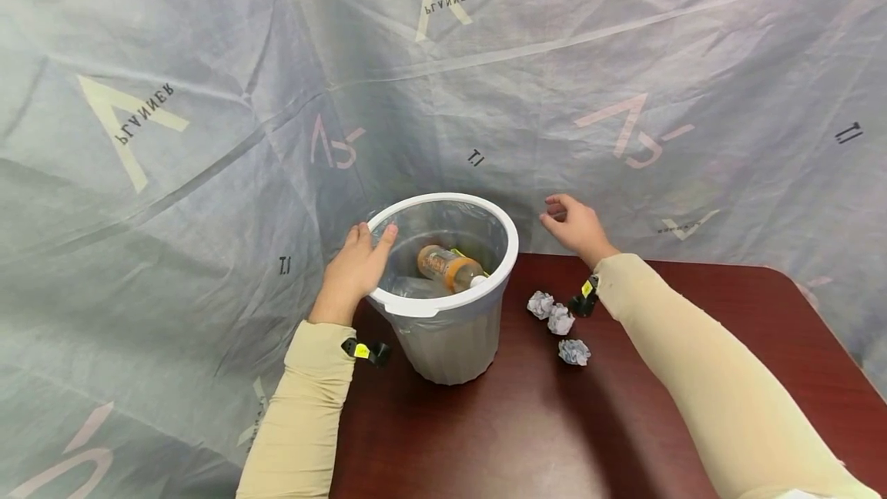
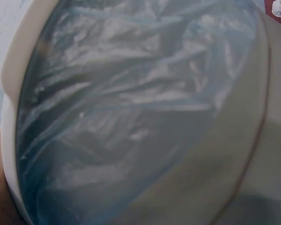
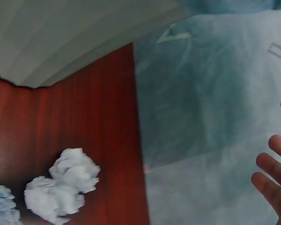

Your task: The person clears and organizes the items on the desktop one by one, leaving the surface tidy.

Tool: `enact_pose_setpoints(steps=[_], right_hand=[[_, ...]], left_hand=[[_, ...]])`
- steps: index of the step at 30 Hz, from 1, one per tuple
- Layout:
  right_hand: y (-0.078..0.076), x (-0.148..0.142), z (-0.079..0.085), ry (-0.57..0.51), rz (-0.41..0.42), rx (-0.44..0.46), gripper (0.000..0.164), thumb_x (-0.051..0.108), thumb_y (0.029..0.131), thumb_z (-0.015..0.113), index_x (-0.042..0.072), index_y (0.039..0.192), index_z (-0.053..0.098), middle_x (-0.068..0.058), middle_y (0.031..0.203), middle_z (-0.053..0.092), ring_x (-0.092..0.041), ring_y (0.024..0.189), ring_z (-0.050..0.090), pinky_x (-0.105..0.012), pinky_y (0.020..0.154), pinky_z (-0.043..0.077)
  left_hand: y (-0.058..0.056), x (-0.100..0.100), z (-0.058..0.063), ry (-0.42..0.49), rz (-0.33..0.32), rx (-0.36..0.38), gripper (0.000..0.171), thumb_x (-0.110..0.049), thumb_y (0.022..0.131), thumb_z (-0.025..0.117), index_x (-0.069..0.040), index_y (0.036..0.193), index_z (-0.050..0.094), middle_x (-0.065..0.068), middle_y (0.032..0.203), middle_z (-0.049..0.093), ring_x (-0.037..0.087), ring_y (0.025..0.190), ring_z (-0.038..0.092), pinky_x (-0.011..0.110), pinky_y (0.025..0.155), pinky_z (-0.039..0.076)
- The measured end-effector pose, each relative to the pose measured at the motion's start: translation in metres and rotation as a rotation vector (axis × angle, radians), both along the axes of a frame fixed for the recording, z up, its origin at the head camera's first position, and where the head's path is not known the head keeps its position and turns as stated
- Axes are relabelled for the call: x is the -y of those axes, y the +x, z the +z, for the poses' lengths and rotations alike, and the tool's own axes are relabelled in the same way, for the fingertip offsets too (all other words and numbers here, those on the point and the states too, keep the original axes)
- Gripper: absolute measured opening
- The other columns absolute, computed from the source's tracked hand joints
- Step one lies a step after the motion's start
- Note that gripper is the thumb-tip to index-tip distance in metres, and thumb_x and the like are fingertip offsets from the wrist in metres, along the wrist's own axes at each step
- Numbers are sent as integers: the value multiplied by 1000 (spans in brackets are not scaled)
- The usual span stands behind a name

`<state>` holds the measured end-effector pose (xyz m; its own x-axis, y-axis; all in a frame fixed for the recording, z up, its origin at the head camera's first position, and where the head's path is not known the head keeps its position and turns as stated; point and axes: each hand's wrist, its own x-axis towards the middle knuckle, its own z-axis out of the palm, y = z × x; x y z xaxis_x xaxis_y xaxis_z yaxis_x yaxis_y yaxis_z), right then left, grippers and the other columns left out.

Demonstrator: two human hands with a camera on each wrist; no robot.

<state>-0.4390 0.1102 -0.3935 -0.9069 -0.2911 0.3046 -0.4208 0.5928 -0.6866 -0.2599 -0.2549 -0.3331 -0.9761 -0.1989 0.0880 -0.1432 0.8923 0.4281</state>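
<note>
A grey trash bin [image 1: 450, 345] with a white rim [image 1: 514, 241] and a clear plastic liner [image 2: 131, 140] stands on the table. Inside it lies a bottle [image 1: 443, 266] with orange bands and a white cap. My left hand [image 1: 353, 268] rests on the rim's left side, fingers extended; in the left wrist view only a sliver of it shows. To the right of the bin, in the air, my right hand [image 1: 577, 231] has loosely bent fingers [image 3: 271, 187] with nothing in them. Below it lie three crumpled paper balls [image 1: 560, 319], two of them touching.
The dark red wooden table [image 1: 527, 430] has a rounded far right corner. A grey printed fabric sheet [image 1: 430, 98] hangs behind the table and along its left side, close to the bin.
</note>
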Motion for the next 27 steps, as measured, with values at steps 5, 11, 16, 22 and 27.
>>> enact_pose_setpoints(steps=[5, 11, 16, 22, 27], right_hand=[[-6, 2, -30, 30, 28, 40, 61, 35, 98, 65, 6, 149, 47, -24, 140, 57, -44, 125, 57, -58, 100, 47], [-7, 9, -70, 63, 59, 87, 72, 33, 96, 69, 6, 155, 39, -26, 145, 52, -45, 129, 53, -59, 104, 43], [-1, 10, -100, 69, 88, 160, 81, 33, 93, 73, 7, 158, 32, -26, 149, 46, -45, 136, 44, -60, 109, 38], [6, 4, -132, 136, 115, 227, 92, 35, 89, 76, 4, 160, 26, -29, 155, 37, -47, 141, 36, -61, 111, 34], [9, 2, -146, 189, 114, 239, 94, 32, 88, 78, 1, 159, 25, -32, 154, 36, -49, 140, 37, -63, 109, 35]], left_hand=[[0, 2, 0, -1, 0, -5, 110, -81, 93, 2, 7, 159, 7, 28, 165, 10, 50, 146, 25, 66, 114, 25], [1, 3, 1, 4, 6, -9, 108, -79, 94, 4, 6, 159, 8, 28, 165, 10, 51, 146, 26, 67, 113, 26], [1, 3, 1, 0, 5, -6, 110, -82, 92, 2, 5, 160, 7, 28, 166, 9, 52, 145, 26, 68, 112, 26], [-2, 1, 0, -3, -6, -10, 110, -81, 93, 3, 6, 160, 9, 27, 165, 11, 51, 146, 26, 67, 113, 26], [-4, 1, -1, -2, -11, -10, 110, -81, 93, 3, 6, 159, 10, 28, 165, 12, 50, 146, 26, 66, 113, 27]])
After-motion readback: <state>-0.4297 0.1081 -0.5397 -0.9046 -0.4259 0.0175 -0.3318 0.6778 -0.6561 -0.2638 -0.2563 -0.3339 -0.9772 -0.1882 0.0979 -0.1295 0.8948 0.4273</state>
